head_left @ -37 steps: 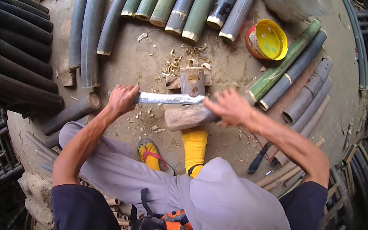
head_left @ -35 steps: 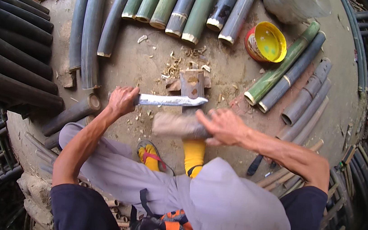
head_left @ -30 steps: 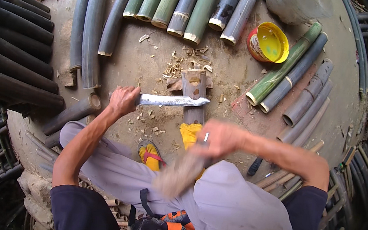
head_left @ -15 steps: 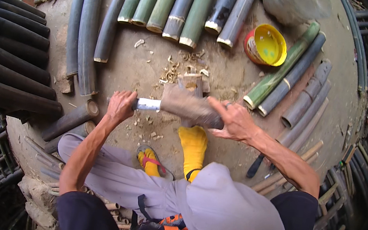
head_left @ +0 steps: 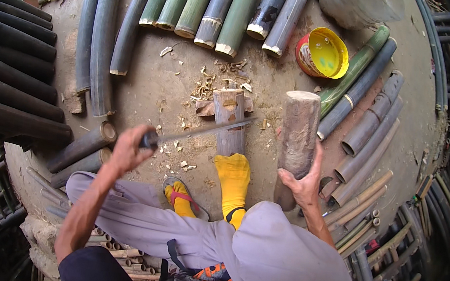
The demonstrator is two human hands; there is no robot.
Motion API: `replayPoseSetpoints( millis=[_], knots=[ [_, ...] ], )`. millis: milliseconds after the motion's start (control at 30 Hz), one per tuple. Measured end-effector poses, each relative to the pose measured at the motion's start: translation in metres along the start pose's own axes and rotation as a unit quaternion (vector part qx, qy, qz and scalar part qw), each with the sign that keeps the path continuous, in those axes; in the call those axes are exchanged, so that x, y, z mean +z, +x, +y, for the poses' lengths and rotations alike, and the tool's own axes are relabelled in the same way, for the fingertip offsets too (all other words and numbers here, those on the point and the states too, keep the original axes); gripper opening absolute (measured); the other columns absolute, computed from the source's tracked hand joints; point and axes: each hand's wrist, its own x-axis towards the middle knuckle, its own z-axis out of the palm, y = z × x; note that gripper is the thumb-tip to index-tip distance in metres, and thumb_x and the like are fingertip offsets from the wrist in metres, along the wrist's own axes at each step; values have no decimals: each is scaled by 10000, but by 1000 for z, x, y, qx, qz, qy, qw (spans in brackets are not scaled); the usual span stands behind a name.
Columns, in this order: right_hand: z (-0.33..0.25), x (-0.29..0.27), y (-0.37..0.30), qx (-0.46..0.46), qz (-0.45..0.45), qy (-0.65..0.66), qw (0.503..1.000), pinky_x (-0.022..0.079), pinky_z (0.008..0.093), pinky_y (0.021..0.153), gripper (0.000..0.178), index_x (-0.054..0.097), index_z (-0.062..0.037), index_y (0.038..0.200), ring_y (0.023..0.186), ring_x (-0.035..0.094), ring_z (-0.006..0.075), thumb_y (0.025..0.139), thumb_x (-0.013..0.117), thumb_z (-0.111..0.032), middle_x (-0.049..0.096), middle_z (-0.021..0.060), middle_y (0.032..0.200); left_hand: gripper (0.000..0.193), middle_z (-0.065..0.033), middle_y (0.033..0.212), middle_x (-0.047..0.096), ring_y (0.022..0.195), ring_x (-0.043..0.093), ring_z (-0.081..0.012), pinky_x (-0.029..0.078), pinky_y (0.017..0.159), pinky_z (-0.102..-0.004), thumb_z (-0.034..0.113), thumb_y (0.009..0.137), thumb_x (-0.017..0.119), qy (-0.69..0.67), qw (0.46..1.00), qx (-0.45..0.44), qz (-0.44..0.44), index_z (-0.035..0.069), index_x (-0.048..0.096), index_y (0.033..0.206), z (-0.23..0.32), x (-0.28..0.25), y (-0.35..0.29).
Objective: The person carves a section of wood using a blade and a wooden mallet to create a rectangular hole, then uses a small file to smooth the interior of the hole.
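Note:
My left hand [head_left: 129, 149], slightly blurred, is closed round the dark handle of a long-bladed knife [head_left: 198, 130]. Its narrow blade points right, crossing above a short bamboo piece [head_left: 230, 140]. That piece rests its far end on a flat wooden block [head_left: 204, 109], while my foot in a yellow sock [head_left: 232, 177] presses on its near end. To the right, my right hand [head_left: 306, 186] grips the lower part of a thick brown wooden log [head_left: 299, 129], thumb and fingers on either side. The log's pale cut end points away from me.
Pale shavings [head_left: 206, 85] lie around the block. Green and dark bamboo lengths [head_left: 239, 17] line the far side, with more at right [head_left: 357, 103]. A yellow-lined red bucket [head_left: 324, 53] stands far right. Dark tubes [head_left: 19, 92] are stacked at left.
The log has swung from crosswise in front of me to pointing away at the right, with my right hand. The knife has come apart from it, and my left hand has lowered slightly.

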Motion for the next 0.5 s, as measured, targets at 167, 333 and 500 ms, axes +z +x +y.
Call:
replayPoseSetpoints(
  millis=[167, 333, 500],
  knots=[
    [-13, 35, 35, -17, -73, -18, 997, 332, 461, 1111, 1040, 146, -95, 1508, 1326, 393, 389, 685, 769, -226, 334, 254, 1463, 259, -134, 603, 630, 573, 649, -300, 527, 595, -413, 206, 648, 684, 128, 989, -66, -45, 41, 616, 836, -29, -27, 54],
    [-1, 47, 57, -28, -115, -63, 991, 354, 432, 1104, 1074, 123, -144, 1521, 1317, 421, 390, 679, 789, -173, 356, 237, 1473, 275, -173, 653, 645, 627, 653, -353, 526, 628, -427, 228, 650, 692, 184, 973, -108, -92, 51, 650, 855, -36, -24, 79],
    [2, 49, 61, -25, -116, -60, 991, 350, 425, 1104, 1079, 131, -134, 1522, 1326, 410, 383, 665, 787, -143, 348, 235, 1479, 264, -167, 645, 647, 616, 653, -342, 525, 626, -425, 224, 652, 685, 179, 973, -112, -96, 47, 656, 845, -38, -22, 83]
  ],
)
